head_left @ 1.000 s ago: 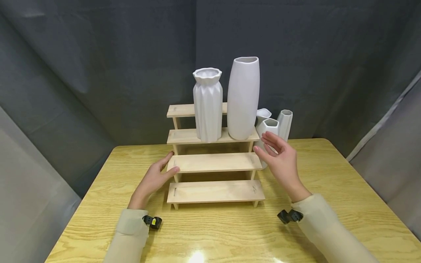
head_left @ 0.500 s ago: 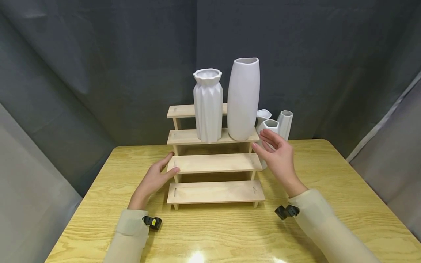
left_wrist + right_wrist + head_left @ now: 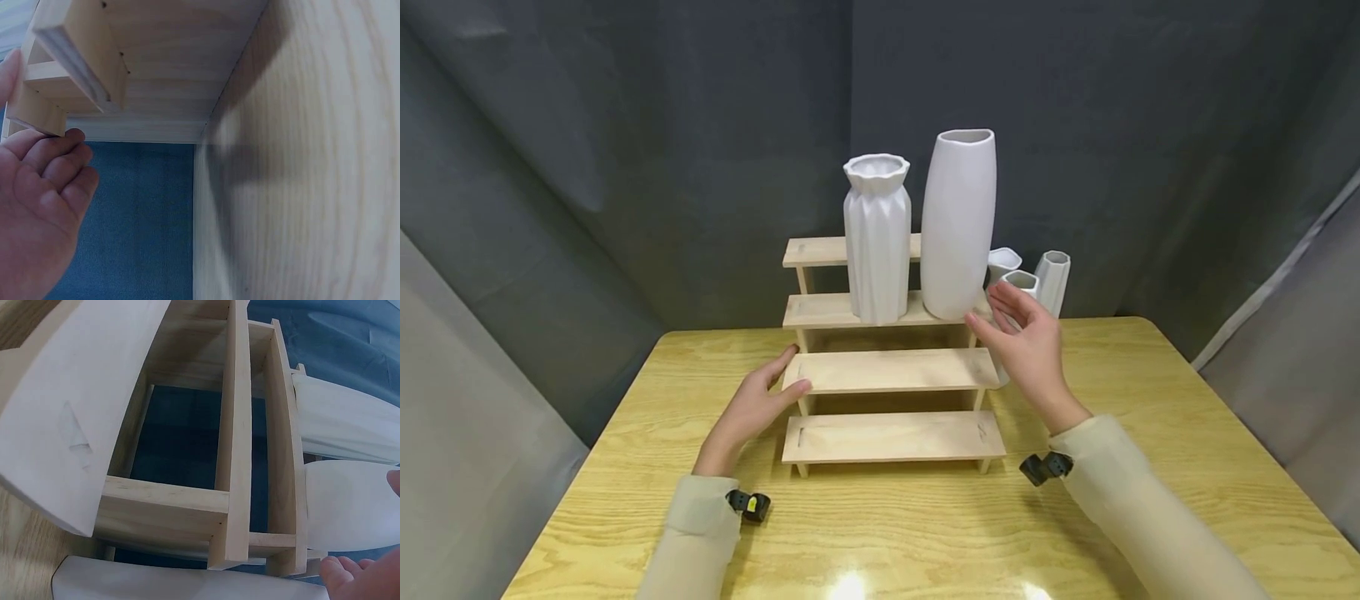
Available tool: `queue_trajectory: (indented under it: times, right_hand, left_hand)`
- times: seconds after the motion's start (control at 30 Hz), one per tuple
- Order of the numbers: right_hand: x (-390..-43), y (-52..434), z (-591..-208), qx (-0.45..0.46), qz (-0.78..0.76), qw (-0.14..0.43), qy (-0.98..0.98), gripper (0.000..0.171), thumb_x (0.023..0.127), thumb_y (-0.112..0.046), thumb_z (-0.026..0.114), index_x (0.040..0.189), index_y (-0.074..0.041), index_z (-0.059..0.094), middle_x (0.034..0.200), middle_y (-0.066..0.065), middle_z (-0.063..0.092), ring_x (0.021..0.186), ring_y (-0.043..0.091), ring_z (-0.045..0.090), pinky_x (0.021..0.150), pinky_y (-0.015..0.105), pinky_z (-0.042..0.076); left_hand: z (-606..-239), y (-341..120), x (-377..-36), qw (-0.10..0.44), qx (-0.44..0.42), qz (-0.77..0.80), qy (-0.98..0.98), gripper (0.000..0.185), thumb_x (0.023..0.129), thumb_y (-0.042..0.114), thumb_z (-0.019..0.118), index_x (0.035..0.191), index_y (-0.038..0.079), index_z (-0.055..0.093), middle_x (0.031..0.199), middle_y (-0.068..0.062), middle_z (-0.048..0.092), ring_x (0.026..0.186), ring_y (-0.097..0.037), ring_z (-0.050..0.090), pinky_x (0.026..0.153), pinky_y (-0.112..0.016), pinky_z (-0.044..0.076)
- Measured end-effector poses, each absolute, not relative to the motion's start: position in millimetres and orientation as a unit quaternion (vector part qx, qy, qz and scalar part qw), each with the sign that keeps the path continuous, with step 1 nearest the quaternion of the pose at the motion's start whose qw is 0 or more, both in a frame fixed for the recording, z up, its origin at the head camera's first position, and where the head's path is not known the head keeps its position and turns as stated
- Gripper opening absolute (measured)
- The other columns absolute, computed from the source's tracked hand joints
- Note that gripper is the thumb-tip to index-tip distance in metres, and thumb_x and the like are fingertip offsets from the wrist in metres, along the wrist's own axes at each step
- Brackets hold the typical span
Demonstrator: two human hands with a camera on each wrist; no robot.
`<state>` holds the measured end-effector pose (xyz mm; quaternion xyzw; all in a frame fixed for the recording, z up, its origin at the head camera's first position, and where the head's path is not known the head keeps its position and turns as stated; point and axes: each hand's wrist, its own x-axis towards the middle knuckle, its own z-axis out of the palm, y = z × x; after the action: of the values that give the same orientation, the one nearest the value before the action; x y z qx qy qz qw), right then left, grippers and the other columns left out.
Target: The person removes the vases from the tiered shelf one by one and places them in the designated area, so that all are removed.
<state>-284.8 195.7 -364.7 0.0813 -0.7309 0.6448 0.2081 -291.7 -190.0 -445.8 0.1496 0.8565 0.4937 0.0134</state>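
A light wooden stepped stand (image 3: 891, 371) with several shelves stands on the table. Side by side on its second shelf from the top are a pleated white vase (image 3: 877, 242) and a taller smooth white vase (image 3: 958, 225). My left hand (image 3: 752, 414) holds the left end of the shelf below, thumb on top; its fingers (image 3: 59, 159) reach that board's end from below. Close to the tall vase's lower right side is my right hand (image 3: 1026, 346), fingers loosely bent, nothing gripped. In the right wrist view, its fingers (image 3: 340, 572) sit beside the tall vase (image 3: 350, 506); contact I cannot tell.
Several smaller white vases, one of them a narrow faceted vase (image 3: 1052, 279), stand behind and right of the stand, partly hidden by my right hand. The yellow wood-grain table (image 3: 700, 558) extends toward me. A dark grey curtain (image 3: 700, 150) hangs behind.
My right hand has moved left and slightly up, nearer the tall vase's base. My left hand, the stand and the vases have stayed in place.
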Motion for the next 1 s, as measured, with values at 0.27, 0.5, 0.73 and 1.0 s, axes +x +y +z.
queue_trajectory:
  times: [0.27, 0.5, 0.73, 1.0]
  right_hand:
    - [-291, 193, -362, 0.087, 0.649, 0.206, -0.727, 0.073, 0.081, -0.012, 0.083, 0.143, 0.004, 0.048, 0.141, 0.021, 0.052, 0.129, 0.03, 0.051, 0.104, 0.03, 0.043]
    - [-300, 190, -361, 0.077, 0.645, 0.203, -0.733, 0.075, 0.081, -0.016, 0.084, 0.144, 0.003, 0.047, 0.142, 0.017, 0.052, 0.13, 0.026, 0.051, 0.106, 0.029, 0.041]
    - [-305, 188, -362, 0.075, 0.651, 0.201, -0.728, 0.074, 0.081, -0.014, 0.084, 0.143, 0.002, 0.048, 0.141, 0.017, 0.053, 0.128, 0.025, 0.052, 0.106, 0.03, 0.04]
    - [-310, 185, -357, 0.078, 0.651, 0.196, -0.729, 0.076, 0.08, -0.02, 0.085, 0.144, -0.001, 0.049, 0.143, 0.015, 0.052, 0.129, 0.024, 0.051, 0.106, 0.03, 0.041]
  left_hand:
    - [-446, -191, -292, 0.014, 0.147, 0.494, 0.857, 0.084, 0.092, 0.055, 0.063, 0.157, 0.015, 0.028, 0.159, 0.002, 0.026, 0.146, -0.025, 0.021, 0.118, -0.045, 0.021]
    - [-446, -191, -292, 0.014, 0.147, 0.496, 0.856, 0.084, 0.092, 0.056, 0.063, 0.157, 0.015, 0.028, 0.159, 0.002, 0.026, 0.146, -0.027, 0.021, 0.117, -0.047, 0.021]
    - [-447, -191, -293, 0.013, 0.149, 0.491, 0.858, 0.084, 0.092, 0.055, 0.062, 0.157, 0.014, 0.028, 0.159, 0.001, 0.025, 0.146, -0.026, 0.021, 0.118, -0.045, 0.02]
    - [-447, -191, -293, 0.012, 0.149, 0.493, 0.857, 0.084, 0.092, 0.055, 0.063, 0.157, 0.015, 0.028, 0.16, 0.001, 0.025, 0.147, -0.026, 0.021, 0.117, -0.046, 0.021]
